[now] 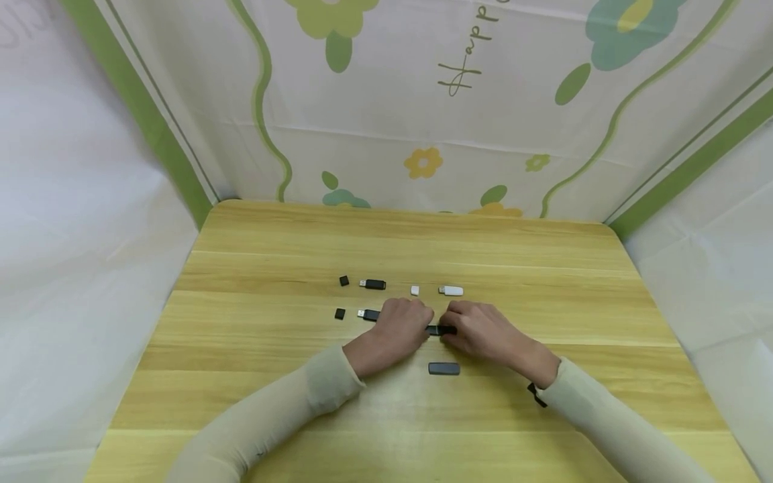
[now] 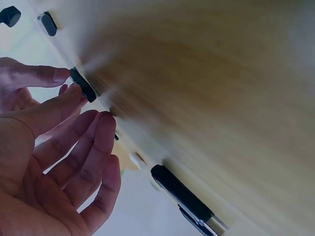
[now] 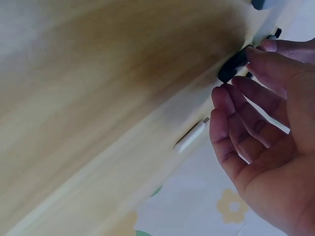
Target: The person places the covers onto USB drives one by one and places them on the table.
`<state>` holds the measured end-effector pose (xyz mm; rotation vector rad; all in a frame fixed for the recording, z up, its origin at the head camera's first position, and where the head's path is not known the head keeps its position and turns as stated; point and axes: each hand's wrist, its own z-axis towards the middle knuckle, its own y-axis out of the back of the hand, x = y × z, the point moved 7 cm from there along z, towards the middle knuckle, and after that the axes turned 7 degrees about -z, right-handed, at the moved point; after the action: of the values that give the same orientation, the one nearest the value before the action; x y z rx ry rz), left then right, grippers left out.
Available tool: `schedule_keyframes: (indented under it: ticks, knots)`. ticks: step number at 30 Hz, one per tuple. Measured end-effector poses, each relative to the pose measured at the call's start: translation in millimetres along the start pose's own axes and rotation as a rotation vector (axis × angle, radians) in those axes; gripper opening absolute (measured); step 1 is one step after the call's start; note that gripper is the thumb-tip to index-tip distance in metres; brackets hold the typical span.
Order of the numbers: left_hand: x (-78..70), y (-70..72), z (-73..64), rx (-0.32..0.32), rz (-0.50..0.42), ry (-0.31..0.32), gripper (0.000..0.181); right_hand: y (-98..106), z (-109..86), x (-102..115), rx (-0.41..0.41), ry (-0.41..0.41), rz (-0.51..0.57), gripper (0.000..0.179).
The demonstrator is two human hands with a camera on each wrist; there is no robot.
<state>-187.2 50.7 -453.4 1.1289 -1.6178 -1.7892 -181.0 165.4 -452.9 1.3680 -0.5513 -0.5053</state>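
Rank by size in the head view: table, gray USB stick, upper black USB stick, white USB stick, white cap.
Table
Gray USB stick
Upper black USB stick and white USB stick: too alike to rank
White cap

Black stick partly behind left hand, held stick partly covered by it and right hand, lettering and sleeves cropped in head view, dark thing cut off atop right wrist view

Soft shadows on the wooden table, 2 hazy wrist views
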Motion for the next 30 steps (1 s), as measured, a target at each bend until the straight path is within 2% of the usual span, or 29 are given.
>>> schedule_keyframes:
  ticks: [7,12,17,22,25,30]
  knots:
    - [8.3,10.7,-10.2,-0.029,-0.043,-0.008,0.014,10,11.7,6,-0.017,0.030,-0.021,0.021]
    - [22.9,23.1,-18.6,-0.036,-0.074,0.042,0.017,16,23.3,9,-0.012,0.049,-0.040,0.025]
    - [45.4,35.7,-28.8,-0.051,-0.097,0.102,0.021,21,36.1,13,0.013,0.064,-0.060,0.029]
    - [74.0,46.5,-43.6,-0.087,-0.125,0.129,0.020,19,51.2,20,0.035,0.094,-0.114,0.030]
    - [91.6,52.2,-55.8,-0.100,-0.150,0.138,0.014,16,60.1,26,0.050,0.123,-0.137,0.030]
    - [116.2,58.4,-76.9,-0.077,-0.150,0.148,0.035,11,71.3,34,0.080,0.136,-0.115,0.029]
